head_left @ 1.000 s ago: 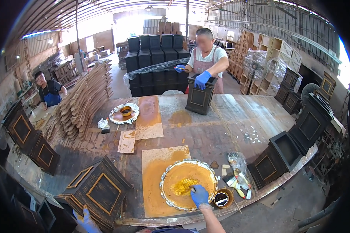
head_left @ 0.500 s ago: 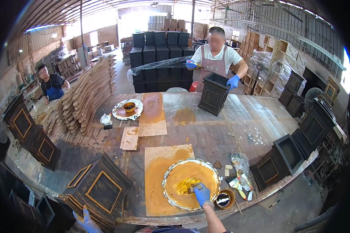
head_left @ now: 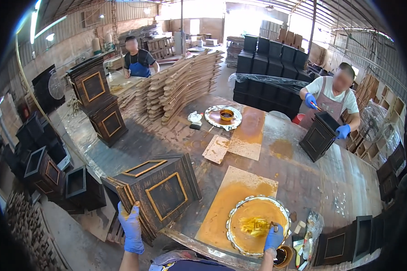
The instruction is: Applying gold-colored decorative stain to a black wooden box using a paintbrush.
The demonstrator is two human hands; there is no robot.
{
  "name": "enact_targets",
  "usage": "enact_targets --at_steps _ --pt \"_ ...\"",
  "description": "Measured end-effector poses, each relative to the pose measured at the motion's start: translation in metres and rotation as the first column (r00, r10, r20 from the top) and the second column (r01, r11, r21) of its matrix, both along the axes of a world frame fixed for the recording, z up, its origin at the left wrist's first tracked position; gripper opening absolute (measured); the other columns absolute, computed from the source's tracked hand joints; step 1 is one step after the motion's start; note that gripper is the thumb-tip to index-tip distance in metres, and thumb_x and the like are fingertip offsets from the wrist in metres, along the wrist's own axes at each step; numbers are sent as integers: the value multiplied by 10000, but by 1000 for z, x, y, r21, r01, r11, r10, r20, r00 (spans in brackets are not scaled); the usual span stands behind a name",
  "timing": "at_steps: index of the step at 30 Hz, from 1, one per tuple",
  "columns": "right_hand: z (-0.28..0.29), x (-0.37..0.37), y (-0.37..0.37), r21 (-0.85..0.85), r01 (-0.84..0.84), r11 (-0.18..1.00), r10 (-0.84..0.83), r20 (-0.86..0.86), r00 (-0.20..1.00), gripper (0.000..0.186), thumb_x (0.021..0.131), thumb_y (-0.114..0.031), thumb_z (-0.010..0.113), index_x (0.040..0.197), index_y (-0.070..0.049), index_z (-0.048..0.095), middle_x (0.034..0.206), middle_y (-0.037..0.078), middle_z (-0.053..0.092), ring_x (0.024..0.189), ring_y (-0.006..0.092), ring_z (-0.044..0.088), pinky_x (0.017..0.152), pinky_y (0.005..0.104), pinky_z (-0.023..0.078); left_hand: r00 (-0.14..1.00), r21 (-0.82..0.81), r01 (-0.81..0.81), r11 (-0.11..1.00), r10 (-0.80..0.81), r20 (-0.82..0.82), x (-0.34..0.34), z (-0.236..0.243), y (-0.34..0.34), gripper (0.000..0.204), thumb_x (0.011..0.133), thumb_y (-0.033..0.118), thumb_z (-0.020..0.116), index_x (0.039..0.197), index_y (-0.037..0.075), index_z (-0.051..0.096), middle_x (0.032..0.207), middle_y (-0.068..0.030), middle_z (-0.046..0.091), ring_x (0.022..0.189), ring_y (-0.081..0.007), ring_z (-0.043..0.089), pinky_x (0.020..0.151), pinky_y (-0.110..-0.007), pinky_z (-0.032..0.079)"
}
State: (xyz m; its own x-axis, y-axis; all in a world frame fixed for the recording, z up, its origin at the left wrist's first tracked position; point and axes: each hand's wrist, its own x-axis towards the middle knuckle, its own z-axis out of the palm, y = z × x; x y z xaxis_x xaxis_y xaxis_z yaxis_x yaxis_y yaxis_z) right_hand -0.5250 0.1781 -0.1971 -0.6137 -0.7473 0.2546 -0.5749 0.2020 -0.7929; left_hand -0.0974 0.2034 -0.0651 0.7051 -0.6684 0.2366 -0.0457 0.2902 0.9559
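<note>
A dark wooden pedestal [head_left: 167, 196] with gold-brown framed panels lies on its side at the table's near edge. My left hand [head_left: 131, 228], in a blue glove, is closed round the stepped moulding at its left end. To the right, my gloved right hand [head_left: 274, 237] grips a paintbrush [head_left: 274, 224], partly hidden by the fingers. The brush is over the right part of a round scalloped tray [head_left: 257, 205] coated in golden-yellow paint. Under the tray lies a paint-stained board [head_left: 221, 203]. A cup of dark liquid [head_left: 281, 256] stands beside my right wrist.
Across the table a co-worker [head_left: 332, 97] brushes a dark box [head_left: 319, 136]. Another person [head_left: 139, 61] stands far left. Stacked wooden slats [head_left: 181, 86], a second tray [head_left: 210, 118] and a finished pedestal [head_left: 107, 119] occupy the table. Bottles and plastic [head_left: 309, 230] lie at right.
My view has swung left, so the scene sits further right. My left hand is now higher on the moulding. The brush has shifted from the tray's middle to its right side.
</note>
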Motion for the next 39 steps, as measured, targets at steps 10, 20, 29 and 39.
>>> enact_targets --at_steps 10,20,29,39 --pt "-17 25 5 81 -223 971 229 -66 971 147 719 -44 530 843 -61 607 788 115 600 742 248 584 685 341 458 1000 24 -16 1000 15 27 -4 -3 5 230 799 22 573 1018 28 504 906 -10 560 780 -76 503 726 -213 407" --pt "1 5 9 45 -26 999 27 -29 999 171 757 -39 502 912 -23 572 847 135 599 821 238 574 745 323 444 996 39 13 999 -16 84 -4 -7 12 222 805 37 573 1014 34 497 903 -8 564 784 -69 502 714 -213 408" --pt "-9 48 17 117 -240 964 256 -153 954 151 748 -16 513 869 -46 598 875 120 603 865 247 575 768 307 441 995 95 8 995 -17 94 13 -15 23 245 796 25 584 1026 31 498 915 -16 572 800 -76 513 739 -222 414" --pt "7 93 19 -195 -53 979 190 801 568 262 801 -48 493 1054 16 473 1009 128 554 853 199 569 712 286 504 983 149 133 980 -150 110 36 -19 40 275 796 36 586 1041 5 465 919 -40 574 799 -84 521 723 -232 428"
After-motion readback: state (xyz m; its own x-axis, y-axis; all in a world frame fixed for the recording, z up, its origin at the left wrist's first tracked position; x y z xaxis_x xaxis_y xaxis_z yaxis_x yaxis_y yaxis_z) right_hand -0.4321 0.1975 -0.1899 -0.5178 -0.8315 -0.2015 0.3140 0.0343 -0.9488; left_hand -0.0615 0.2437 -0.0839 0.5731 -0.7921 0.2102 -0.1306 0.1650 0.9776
